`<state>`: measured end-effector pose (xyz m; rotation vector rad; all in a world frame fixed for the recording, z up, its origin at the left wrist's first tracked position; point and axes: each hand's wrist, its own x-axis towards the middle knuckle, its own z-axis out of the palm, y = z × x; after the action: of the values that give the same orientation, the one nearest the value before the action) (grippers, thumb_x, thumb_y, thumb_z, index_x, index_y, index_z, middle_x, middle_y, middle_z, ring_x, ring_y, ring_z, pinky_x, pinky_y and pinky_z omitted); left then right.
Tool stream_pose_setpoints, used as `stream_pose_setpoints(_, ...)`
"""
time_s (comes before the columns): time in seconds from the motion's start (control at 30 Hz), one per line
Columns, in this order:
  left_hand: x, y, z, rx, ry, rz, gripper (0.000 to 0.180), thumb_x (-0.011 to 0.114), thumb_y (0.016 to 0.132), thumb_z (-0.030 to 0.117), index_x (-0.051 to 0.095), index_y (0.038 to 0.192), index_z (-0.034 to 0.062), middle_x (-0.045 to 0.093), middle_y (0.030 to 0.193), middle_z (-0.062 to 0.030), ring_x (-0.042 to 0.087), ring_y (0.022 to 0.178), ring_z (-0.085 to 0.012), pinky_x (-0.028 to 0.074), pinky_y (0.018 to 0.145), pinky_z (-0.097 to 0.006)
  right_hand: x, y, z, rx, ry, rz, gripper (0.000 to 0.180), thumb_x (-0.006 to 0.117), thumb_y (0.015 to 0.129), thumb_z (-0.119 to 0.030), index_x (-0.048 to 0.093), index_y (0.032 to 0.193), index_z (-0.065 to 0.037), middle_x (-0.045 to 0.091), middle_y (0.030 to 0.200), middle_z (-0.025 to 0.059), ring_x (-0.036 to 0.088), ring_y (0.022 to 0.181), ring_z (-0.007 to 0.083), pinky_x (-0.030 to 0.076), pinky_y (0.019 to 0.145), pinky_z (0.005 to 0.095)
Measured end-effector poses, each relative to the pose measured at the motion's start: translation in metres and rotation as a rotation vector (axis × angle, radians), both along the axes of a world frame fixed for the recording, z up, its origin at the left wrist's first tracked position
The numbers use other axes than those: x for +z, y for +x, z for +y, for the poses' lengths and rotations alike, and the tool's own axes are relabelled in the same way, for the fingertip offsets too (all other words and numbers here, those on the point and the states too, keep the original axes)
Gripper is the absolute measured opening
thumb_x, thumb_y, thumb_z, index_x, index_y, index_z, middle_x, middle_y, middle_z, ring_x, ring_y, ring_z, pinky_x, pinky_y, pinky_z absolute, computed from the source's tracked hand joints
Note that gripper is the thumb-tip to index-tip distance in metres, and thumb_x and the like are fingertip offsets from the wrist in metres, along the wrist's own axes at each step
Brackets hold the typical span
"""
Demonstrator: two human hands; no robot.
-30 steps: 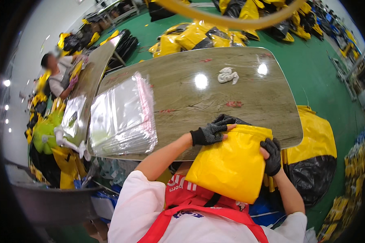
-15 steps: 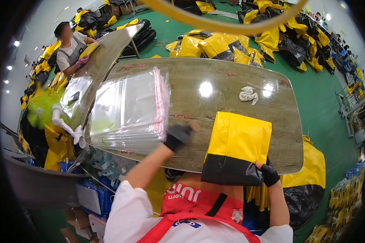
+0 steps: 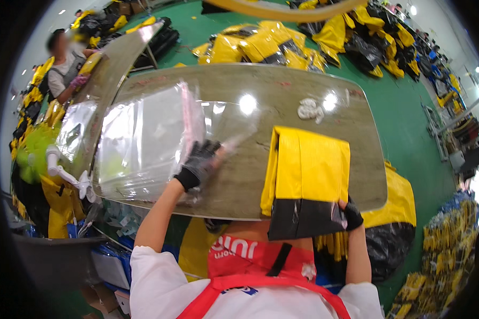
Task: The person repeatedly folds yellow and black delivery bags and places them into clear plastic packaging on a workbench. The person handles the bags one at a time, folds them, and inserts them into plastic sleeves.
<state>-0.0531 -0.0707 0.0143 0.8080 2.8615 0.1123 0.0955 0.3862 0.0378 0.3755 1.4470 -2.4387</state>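
My left hand (image 3: 198, 164), in a dark fingerless glove, is at the right edge of a stack of clear plastic bags (image 3: 143, 133). Its fingertips appear closed on the top bag, whose film (image 3: 234, 135) stretches to the right of the stack; motion smears it. My right hand (image 3: 351, 214), gloved likewise, grips the lower right corner of a folded yellow and black tarpaulin-like bag (image 3: 322, 173). This folded piece lies partly on the table, and its black end hangs over the near edge.
A crumpled white cloth (image 3: 310, 110) lies on the wood-grain table (image 3: 239, 183). Yellow and black bags (image 3: 261, 45) are heaped beyond it, with another large one (image 3: 396, 223) at the right. At the left a co-worker (image 3: 64, 69) handles yellow material at a second table (image 3: 109, 64).
My left hand has moved left to the bag stack, and clear film now spreads rightward from it. The folded bag has shifted and tilted slightly in my right hand. The view has shifted.
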Motion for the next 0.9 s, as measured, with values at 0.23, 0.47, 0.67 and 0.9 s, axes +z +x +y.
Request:
stream_pose_setpoints(0.23, 0.016, 0.072, 0.064, -0.257, 0.311, 0.125, 0.045, 0.048, 0.086, 0.025, 0.044, 0.128, 0.0069, 0.039, 0.135, -0.0175, 0.030, 0.129, -0.0355, 0.013, 0.109, -0.051, 0.034, 0.021, 0.020, 0.046, 0.079, -0.026, 0.067, 0.065, 0.073, -0.012, 0.038, 0.132, 0.001, 0.049, 0.127, 0.0122, 0.049, 0.115, 0.0241, 0.038, 0.098, 0.0338)
stream_pose_setpoints(0.47, 0.002, 0.070, 0.064, -0.252, 0.283, 0.150, 0.040, 0.043, 0.088, 0.020, 0.046, 0.125, 0.0049, 0.041, 0.134, -0.0168, 0.033, 0.128, -0.0340, 0.014, 0.110, -0.049, 0.024, 0.058, 0.042, 0.009, 0.076, -0.168, 0.065, 0.067, 0.071, -0.007, 0.041, 0.130, 0.002, 0.051, 0.125, 0.0119, 0.051, 0.113, 0.0236, 0.038, 0.098, 0.0329)
stream_pose_setpoints(0.67, -0.010, 0.058, 0.055, -0.146, 0.607, -0.100, 0.055, 0.022, 0.095, 0.045, 0.044, 0.131, 0.0094, 0.038, 0.138, -0.0117, 0.026, 0.132, -0.0310, 0.005, 0.111, -0.045, 0.024, 0.055, 0.024, 0.097, 0.153, -0.172, 0.064, 0.068, 0.072, -0.010, 0.043, 0.129, 0.000, 0.054, 0.121, 0.0105, 0.052, 0.110, 0.0210, 0.039, 0.095, 0.0307)
stream_pose_setpoints(0.9, 0.045, 0.072, 0.031, -0.043, 0.961, -0.502, 0.057, 0.041, 0.091, 0.046, 0.045, 0.131, 0.0057, 0.041, 0.137, -0.0130, 0.031, 0.131, -0.0260, 0.021, 0.107, -0.035, 0.004, 0.071, -0.065, 0.387, 0.242, -0.052, 0.075, 0.075, 0.070, -0.017, 0.037, 0.133, -0.002, 0.050, 0.126, 0.0099, 0.048, 0.114, 0.0179, 0.037, 0.097, 0.0309)
